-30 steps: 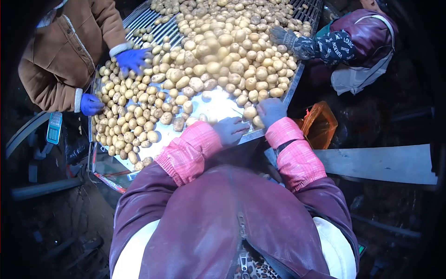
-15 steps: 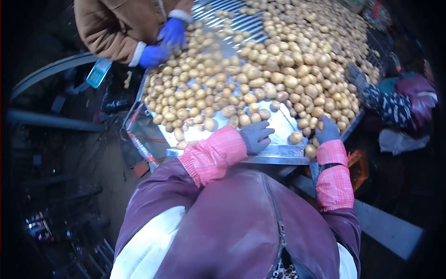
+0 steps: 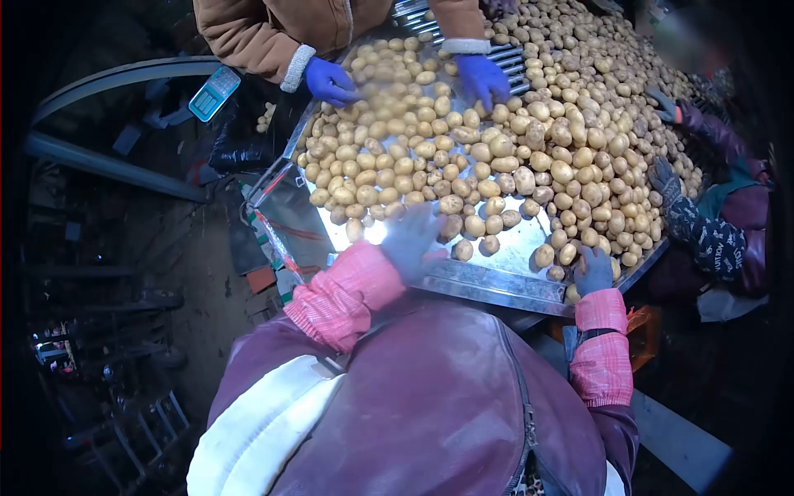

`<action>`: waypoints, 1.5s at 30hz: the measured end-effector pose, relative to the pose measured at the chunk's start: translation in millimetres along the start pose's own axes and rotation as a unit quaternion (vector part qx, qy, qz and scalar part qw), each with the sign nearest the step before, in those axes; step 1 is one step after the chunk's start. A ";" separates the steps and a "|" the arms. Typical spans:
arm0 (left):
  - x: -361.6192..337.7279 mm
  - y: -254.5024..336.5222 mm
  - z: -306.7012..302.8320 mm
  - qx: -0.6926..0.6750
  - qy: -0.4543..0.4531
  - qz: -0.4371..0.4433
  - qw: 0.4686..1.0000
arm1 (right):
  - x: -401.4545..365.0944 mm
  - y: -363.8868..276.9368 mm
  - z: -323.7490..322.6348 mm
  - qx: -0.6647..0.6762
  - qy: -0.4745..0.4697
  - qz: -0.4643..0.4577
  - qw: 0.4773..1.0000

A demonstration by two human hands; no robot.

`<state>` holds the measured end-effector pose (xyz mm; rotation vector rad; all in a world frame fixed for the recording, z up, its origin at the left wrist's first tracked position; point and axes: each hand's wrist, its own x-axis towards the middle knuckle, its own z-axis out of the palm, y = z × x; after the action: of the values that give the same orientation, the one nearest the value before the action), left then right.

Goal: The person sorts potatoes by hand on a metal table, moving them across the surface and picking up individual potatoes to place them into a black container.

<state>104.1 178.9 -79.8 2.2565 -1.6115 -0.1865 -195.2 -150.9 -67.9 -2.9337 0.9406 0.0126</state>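
Note:
Many yellow-brown potatoes [image 3: 447, 204] lie on a shiny metal sorting table [image 3: 500, 285]. My left hand [image 3: 411, 240], in a grey glove and blurred by motion, is over the near edge with its fingers stretched out and nothing visible in it. A few loose potatoes lie just to its right. At the near right corner, my right hand [image 3: 592, 270], also gloved in grey, rests its slightly parted fingers against the potatoes there. No potato shows clearly in its grip. Pink checked sleeve covers [image 3: 351, 293] are on both my forearms.
Across the table, a person in a brown jacket has two blue-gloved hands [image 3: 484, 81] at the potatoes. On the right, another person's patterned sleeve [image 3: 703, 231] and gloved hand reach the heap. Metal rollers [image 3: 509, 64] lie at the back; a teal-edged device [image 3: 214, 94] is at left.
The view has shifted, and the table sits lower and further right. My left hand has moved left along the near edge. The opposite person's blue-gloved hands have spread apart.

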 end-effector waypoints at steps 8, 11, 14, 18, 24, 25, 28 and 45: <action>-8.1 -58.3 -23.2 0.022 -0.004 -0.122 0.992 | 3.4 12.9 5.9 0.016 -0.031 -0.014 0.999; 10.0 -63.8 -64.6 -0.114 0.008 -0.186 0.976 | 0.1 3.4 -13.1 -0.024 0.020 0.000 1.000; 31.5 -99.0 -49.9 -0.007 0.085 -0.110 0.990 | 14.3 -51.8 -52.3 0.015 0.083 0.040 0.996; 67.2 -116.7 -59.8 0.088 -0.128 -0.120 0.981 | 40.4 -119.2 -15.7 0.056 0.167 -0.136 0.975; 74.3 -123.4 -53.8 0.027 -0.158 -0.148 0.976 | 32.1 -181.2 -10.3 0.022 0.049 -0.104 0.993; 74.6 -123.0 -56.3 0.018 -0.159 -0.163 0.974 | 28.8 -179.7 -8.0 0.011 0.006 -0.099 0.995; 63.9 -130.8 -50.2 -0.047 -0.096 -0.191 0.976 | 32.7 -185.5 -21.1 0.039 -0.138 -0.059 0.988; 36.6 0.1 -45.0 -0.734 -0.006 -0.313 0.602 | -37.0 -52.6 -44.7 -0.079 0.034 -0.004 0.996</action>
<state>130.5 154.2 -34.4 1.1869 -0.1027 -1.1709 -195.2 -89.4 -19.4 -3.1000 0.9799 -0.0135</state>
